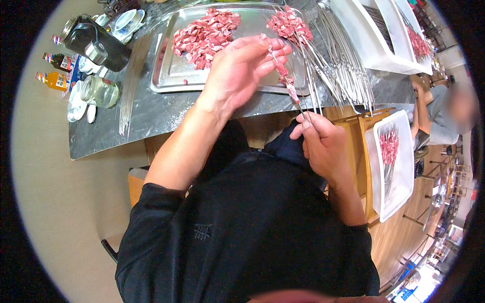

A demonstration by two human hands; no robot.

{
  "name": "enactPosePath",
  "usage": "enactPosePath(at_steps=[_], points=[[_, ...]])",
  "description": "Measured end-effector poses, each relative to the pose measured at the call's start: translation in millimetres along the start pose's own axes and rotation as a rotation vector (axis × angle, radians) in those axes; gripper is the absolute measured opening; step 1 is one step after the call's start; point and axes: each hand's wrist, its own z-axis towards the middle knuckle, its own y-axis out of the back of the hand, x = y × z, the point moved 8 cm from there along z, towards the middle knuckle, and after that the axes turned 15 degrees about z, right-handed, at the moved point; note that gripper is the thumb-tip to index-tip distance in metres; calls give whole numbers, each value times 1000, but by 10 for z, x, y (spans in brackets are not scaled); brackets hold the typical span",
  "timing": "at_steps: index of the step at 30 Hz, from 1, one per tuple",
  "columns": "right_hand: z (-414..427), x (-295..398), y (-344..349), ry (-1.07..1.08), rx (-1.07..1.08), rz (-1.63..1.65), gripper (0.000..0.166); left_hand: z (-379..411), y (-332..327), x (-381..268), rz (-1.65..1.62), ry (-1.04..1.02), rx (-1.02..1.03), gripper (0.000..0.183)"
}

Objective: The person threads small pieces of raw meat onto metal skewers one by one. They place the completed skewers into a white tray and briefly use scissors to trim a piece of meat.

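My right hand (322,142) grips the lower end of a thin metal skewer, which slants up to the left in front of the marbled table's edge. Several pieces of raw meat (291,91) are threaded along it. My left hand (242,72), palm up, pinches the meat at the skewer's upper end between thumb and fingers. Behind it, a metal tray (182,88) holds a large pile of raw meat pieces (204,36) on the left. Meat on skewers (290,24) lies at the tray's right side, with the bare ends pointing towards me over the rim.
Bare metal skewers (341,64) lie right of the tray, more (132,79) on its left. Glass jar (100,91), dark jug (110,49) and bottles (57,80) stand left. White bins (386,62) are at upper right; another (405,181) holds meat skewers beside a seated person (439,113).
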Motion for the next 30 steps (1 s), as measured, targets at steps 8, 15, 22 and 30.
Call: enactPosePath(at_steps=[8,15,22,30], points=[[-14,-30,12,-37,23,-1,26,-17,11,-124,107,-72,11,22],[-22,-29,-13,16,14,17,25,-47,57,-54,53,-21,-34,18],[-14,56,-59,66,17,68,24,-14,-15,-21,92,16,13,20],[185,182,-217,-68,34,297,25,-19,-96,-58,101,-6,6,28]])
